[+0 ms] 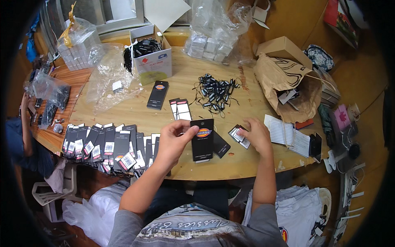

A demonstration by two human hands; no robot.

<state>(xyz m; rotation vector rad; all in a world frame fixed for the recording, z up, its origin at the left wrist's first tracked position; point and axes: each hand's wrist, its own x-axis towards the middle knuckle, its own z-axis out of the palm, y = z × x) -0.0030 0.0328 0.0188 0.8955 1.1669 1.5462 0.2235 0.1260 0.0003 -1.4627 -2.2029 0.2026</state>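
Observation:
Held upright over the table's front edge is a black hang tag (203, 144) with an oval red, blue and yellow logo. My left hand (177, 142) is closed on it, thumb across its face. To the right, my right hand (256, 135) has its thumb and fingers at a small stack of white and black barcode tags (240, 136), pinching at its near side. Another dark tag (221, 146) lies flat, partly behind the held one. Beyond my left hand are white-faced tags (180, 109) and a stack of black logo tags (157, 95).
Many stickered black tags (121, 146) cover the front left edge. A heap of black tag strings (214, 91) lies mid-table, near a carton of strings (153, 66). A paper bag (284, 78) and a lined notebook (288, 136) are right. Another person's arm (26, 127) shows far left.

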